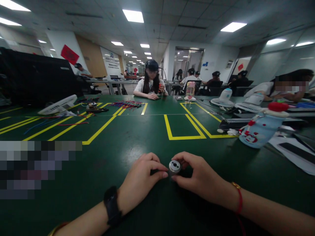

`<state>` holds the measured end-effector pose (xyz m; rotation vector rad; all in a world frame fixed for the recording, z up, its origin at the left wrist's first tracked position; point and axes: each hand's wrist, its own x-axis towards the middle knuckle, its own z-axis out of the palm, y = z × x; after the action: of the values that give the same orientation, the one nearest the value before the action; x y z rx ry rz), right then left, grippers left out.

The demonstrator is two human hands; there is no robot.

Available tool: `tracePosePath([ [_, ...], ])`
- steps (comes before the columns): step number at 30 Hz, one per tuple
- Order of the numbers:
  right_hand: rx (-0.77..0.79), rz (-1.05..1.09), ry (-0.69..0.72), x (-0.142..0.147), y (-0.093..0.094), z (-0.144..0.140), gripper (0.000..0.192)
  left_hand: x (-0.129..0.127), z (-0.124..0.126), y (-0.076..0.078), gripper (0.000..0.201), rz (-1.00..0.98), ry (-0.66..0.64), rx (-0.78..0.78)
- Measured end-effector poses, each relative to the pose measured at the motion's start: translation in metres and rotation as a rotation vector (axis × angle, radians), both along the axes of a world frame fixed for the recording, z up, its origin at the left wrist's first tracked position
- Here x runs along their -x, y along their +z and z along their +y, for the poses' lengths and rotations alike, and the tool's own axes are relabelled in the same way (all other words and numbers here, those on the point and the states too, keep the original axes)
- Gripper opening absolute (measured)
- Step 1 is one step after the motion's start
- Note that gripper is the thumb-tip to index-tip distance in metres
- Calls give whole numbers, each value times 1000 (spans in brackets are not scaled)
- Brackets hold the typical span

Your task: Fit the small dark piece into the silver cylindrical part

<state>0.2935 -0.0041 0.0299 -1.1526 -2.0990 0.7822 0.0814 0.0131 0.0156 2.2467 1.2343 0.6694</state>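
Note:
A small round metal part (pixel 174 167), silver on top with dark holes, stands on the green table (pixel 128 144) close to me. My left hand (pixel 141 180) pinches its left side with thumb and forefinger; a black watch sits on that wrist. My right hand (pixel 200 177) grips its right side with curled fingers; a red cord circles that wrist. Both hands rest on the tabletop.
Yellow tape lines (pixel 183 129) mark boxes on the table. A light blue bottle with a red cap (pixel 262 126) lies at right beside papers and small white fans (pixel 222 98). At far left are another fan (pixel 59 105) and coloured wires (pixel 126 104). A person (pixel 150 82) sits opposite.

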Motion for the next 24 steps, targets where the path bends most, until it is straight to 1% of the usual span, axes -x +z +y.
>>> tracePosePath([
  [1,-1,6,-12,-1,1,0,30,-1,1,-3,12,12,-13,-2],
  [3,-10,8,-65,-10,4,0,32,-1,1,-3,17,1,-22,8],
  [5,-35,-17,-173,-30,7,1,35,6,2,1,23,-39,-12,31],
  [8,-105,-138,-439,-81,7,2,39,32,3,7,25,-77,31,61],
  [11,-139,-330,-711,-147,-2,1,45,66,5,4,24,-45,105,76],
  [13,-134,-429,-785,-183,-9,-1,48,84,8,-1,26,-11,163,87],
  [15,-148,-491,-786,-202,-13,-3,50,95,9,-5,30,1,207,97],
  [16,-197,-524,-792,-203,-14,-4,53,97,9,-6,31,-1,219,102],
  [17,-277,-559,-803,-199,-12,-5,58,98,10,-6,32,-7,222,105],
  [18,-382,-587,-804,-188,-10,-5,63,97,10,-6,32,-13,216,109],
  [19,-485,-605,-772,-172,-8,-6,67,96,10,-7,32,-15,203,114],
  [20,-553,-603,-694,-152,-5,-6,67,94,11,-7,32,-13,191,117],
  [21,-566,-581,-574,-128,-3,-6,61,93,11,-7,32,-8,180,121],
  [22,-526,-544,-419,-103,-1,-6,53,92,12,-7,32,-1,173,122],
  [23,-445,-507,-270,-77,-1,-6,44,91,12,-8,32,5,170,122],
  [24,-367,-475,-162,-52,-1,-5,41,91,12,-8,32,11,168,121],
])
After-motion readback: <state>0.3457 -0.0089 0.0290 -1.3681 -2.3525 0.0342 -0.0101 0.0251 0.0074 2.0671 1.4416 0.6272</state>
